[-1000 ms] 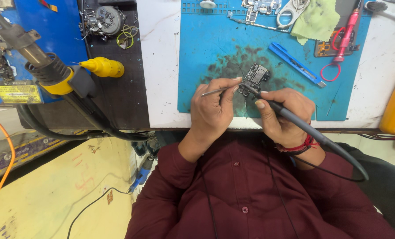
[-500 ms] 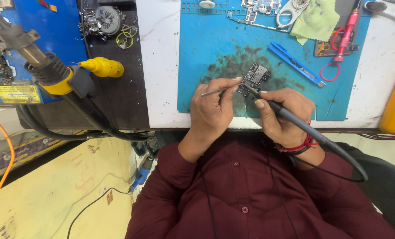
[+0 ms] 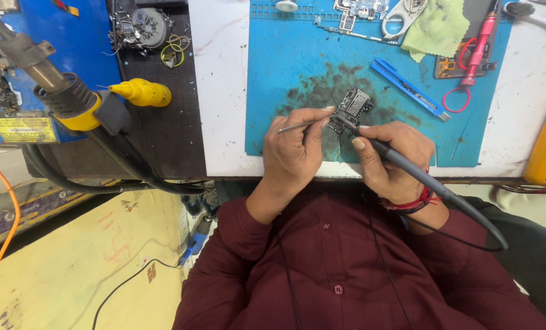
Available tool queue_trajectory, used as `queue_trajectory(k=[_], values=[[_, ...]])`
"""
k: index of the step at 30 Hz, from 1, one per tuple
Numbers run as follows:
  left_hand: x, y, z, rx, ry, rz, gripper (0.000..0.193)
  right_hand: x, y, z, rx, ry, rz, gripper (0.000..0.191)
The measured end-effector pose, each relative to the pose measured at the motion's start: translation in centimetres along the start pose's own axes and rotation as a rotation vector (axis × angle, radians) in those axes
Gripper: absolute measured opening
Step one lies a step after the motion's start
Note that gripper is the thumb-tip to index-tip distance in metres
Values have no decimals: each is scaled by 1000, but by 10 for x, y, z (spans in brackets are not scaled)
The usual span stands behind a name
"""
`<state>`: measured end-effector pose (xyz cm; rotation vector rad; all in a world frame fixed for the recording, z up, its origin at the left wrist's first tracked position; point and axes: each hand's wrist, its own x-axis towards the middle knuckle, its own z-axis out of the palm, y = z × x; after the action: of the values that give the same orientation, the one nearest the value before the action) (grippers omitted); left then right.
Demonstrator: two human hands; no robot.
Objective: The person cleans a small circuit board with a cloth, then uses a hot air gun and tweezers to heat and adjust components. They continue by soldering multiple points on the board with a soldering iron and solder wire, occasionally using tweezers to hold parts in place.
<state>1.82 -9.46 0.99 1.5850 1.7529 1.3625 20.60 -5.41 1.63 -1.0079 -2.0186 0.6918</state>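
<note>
One circuit board [image 3: 353, 107], two tools: tweezers [image 3: 300, 126] left, soldering iron [image 3: 407, 165] right.

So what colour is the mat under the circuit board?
Blue mat, stained dark around the circuit board; seen in the head view.

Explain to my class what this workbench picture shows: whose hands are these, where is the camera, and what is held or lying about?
The camera sits on the worker's head, looking down at their own hands. The left hand grips thin metal tweezers; the right hand holds a dark corded soldering pen. Both tips meet at a small circuit board on a blue mat. Nearby lie a blue knife, a pink tool and a green cloth. A hot-air gun hangs to the left.
</note>
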Motion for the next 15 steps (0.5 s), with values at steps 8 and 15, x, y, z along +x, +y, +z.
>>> queue_trajectory(k=[8, 15], values=[[1, 0, 0, -3, 3, 8, 14, 1, 0, -1, -9, -2, -15, 17], [1, 1, 0, -8, 5, 4, 14, 2, -1, -1, -2, -4, -13, 17]])
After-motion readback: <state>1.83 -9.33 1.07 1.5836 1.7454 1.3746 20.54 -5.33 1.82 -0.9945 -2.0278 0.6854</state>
